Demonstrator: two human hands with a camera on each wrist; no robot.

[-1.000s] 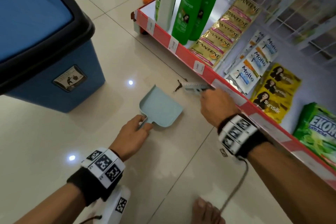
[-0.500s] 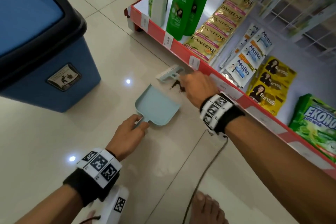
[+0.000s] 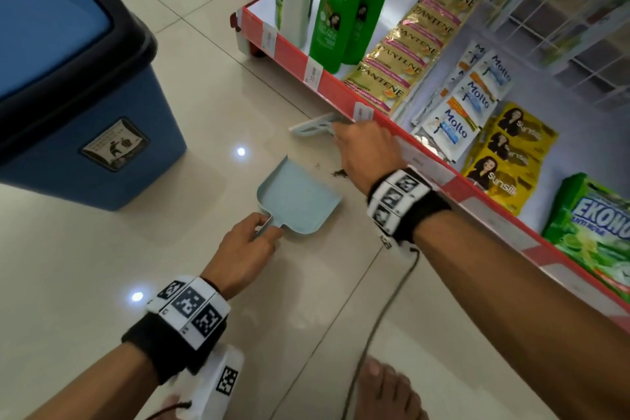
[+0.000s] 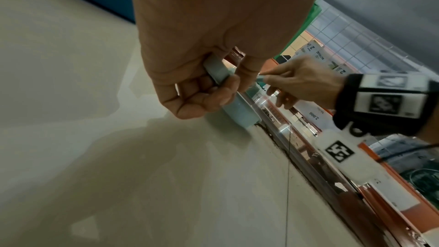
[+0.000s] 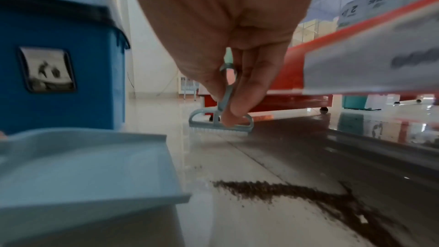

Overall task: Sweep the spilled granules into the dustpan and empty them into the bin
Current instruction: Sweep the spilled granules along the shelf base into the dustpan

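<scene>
While the blue bin (image 3: 85, 106) waits at the far left with its lid shut, the sweeping step is in hand and nothing dark shows in the pan yet. Next along, the left hand (image 3: 242, 249) pinches the stub handle of the pale dustpan (image 3: 298, 196), which lies flat on the floor with its open lip turned toward the shelf. Just right of that lip lie the dark granules (image 5: 297, 194) in a thin streak (part of it hides under the wrist in the head view). Farther right, the right hand (image 3: 368, 150) grips the thin handle of the small brush (image 5: 221, 123), its bristles near the floor beyond the spill, close under the red shelf edge (image 3: 344, 92). The next move, I judge, calls for a short drag of the brush back through the streak toward the lip, with the pan held steady.
</scene>
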